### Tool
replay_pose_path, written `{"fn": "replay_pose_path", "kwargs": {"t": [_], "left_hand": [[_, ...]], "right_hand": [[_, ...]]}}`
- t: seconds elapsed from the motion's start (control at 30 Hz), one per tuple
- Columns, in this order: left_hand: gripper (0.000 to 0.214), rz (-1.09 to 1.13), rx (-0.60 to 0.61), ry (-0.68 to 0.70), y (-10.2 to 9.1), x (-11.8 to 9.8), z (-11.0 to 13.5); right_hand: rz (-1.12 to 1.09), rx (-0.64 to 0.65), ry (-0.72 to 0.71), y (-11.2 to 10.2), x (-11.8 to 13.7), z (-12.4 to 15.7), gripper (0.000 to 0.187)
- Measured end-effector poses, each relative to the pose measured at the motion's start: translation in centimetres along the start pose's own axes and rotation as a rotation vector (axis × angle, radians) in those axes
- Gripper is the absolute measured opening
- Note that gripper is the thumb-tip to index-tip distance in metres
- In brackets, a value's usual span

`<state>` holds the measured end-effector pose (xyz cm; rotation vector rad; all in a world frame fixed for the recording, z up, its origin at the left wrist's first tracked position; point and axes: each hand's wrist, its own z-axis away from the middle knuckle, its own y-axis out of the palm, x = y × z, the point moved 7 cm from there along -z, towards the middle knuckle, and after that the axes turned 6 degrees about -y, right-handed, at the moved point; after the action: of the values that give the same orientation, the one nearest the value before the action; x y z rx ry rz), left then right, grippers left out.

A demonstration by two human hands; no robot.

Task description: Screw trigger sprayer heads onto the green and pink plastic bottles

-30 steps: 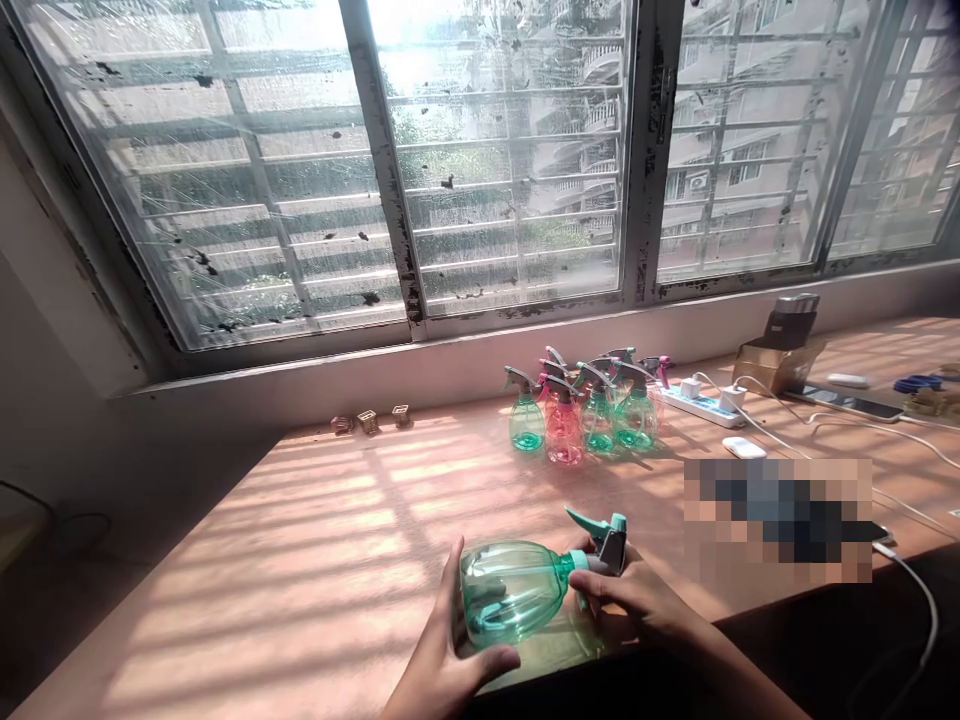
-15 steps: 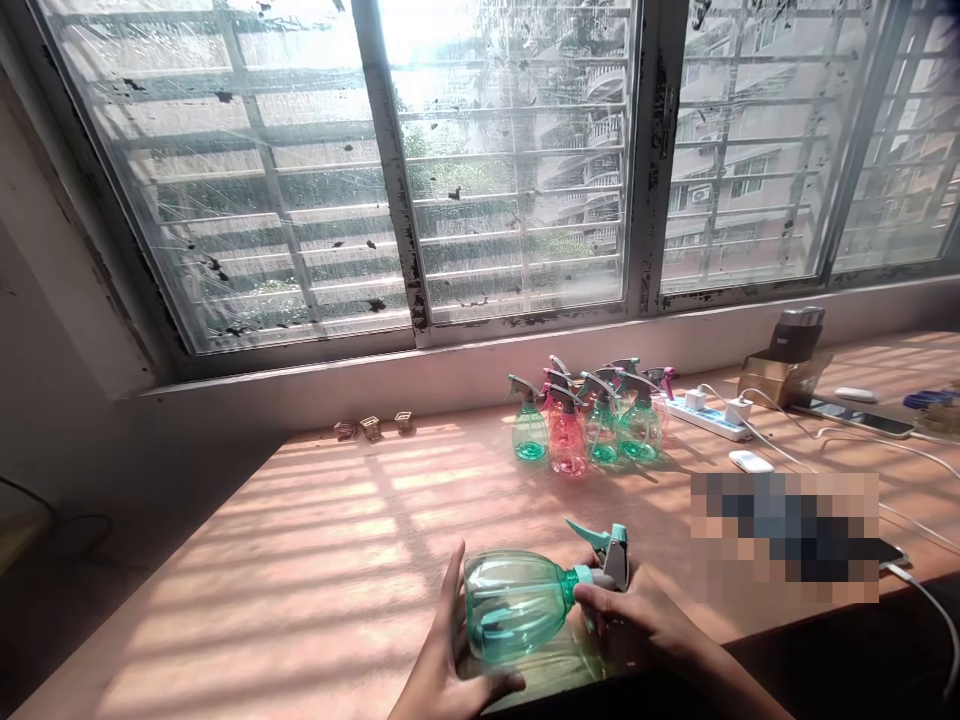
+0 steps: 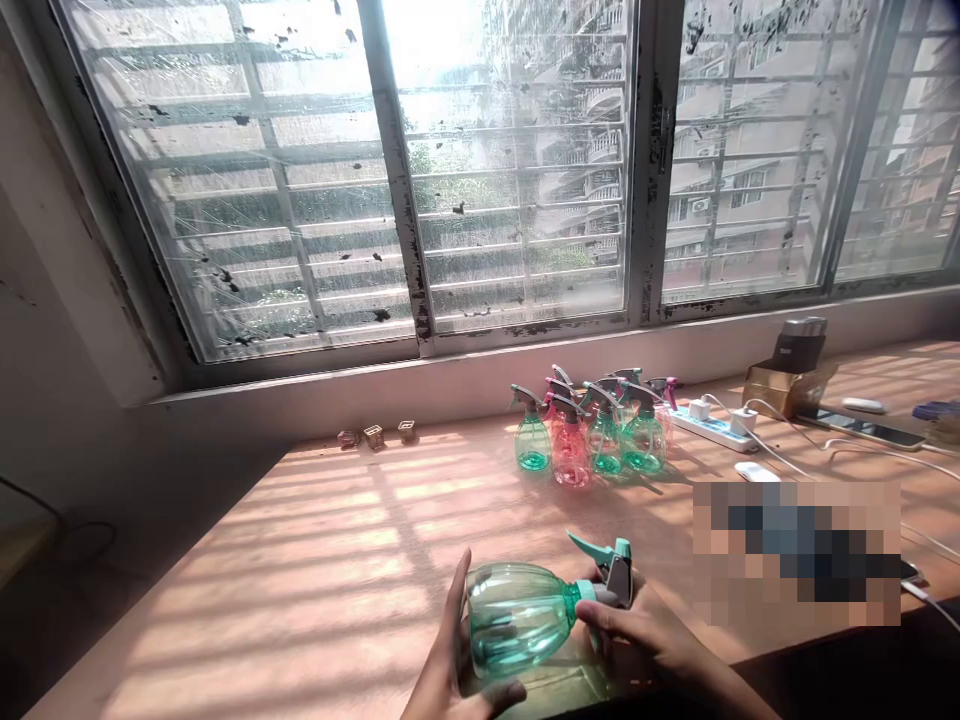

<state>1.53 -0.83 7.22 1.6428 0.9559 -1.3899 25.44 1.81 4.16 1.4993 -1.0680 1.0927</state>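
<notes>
A clear green spray bottle (image 3: 521, 618) lies on its side between my hands, just above the table's near edge. Its grey and turquoise spray head (image 3: 616, 575) points to the right, with the trigger up. My left hand (image 3: 457, 660) cups the bottle's base, thumb below and fingers behind it. At the neck, my right hand (image 3: 637, 625) is closed around the turquoise collar, thumb in front. Some fingers of both hands are hidden behind the bottle. Farther back stand several spray bottles, among them a red one (image 3: 571, 455) and a green one (image 3: 533, 442).
Three small trinkets, one of them gold (image 3: 374, 437), sit by the wall. A power strip (image 3: 712, 430) with white plugs and cables lies right of the bottles. Beyond are a cardboard box (image 3: 776, 390), a dark flask (image 3: 799, 343) and a phone (image 3: 862, 428). A blurred patch covers the right front.
The whole scene sits slightly lower in the picture as the head view shifts. Both hands keep their grip on the green spray bottle, which has hardly moved.
</notes>
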Motion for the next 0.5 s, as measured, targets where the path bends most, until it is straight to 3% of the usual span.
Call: {"fn": "replay_pose_path", "kwargs": {"t": [0.1, 0.23, 0.5], "left_hand": [[0.134, -0.038, 0.014, -0.036, -0.46, 0.19, 0.08], [0.121, -0.023, 0.030, -0.021, -0.49, 0.23, -0.01], [0.133, -0.043, -0.011, -0.004, -0.24, 0.60, -0.18]], "right_hand": [[0.056, -0.025, -0.023, -0.18, 0.41, 0.15, 0.054], [0.048, -0.024, 0.012, 0.05, 0.54, 0.26, 0.056], [0.065, -0.043, -0.001, 0.14, 1.07, 0.26, 0.056]]}}
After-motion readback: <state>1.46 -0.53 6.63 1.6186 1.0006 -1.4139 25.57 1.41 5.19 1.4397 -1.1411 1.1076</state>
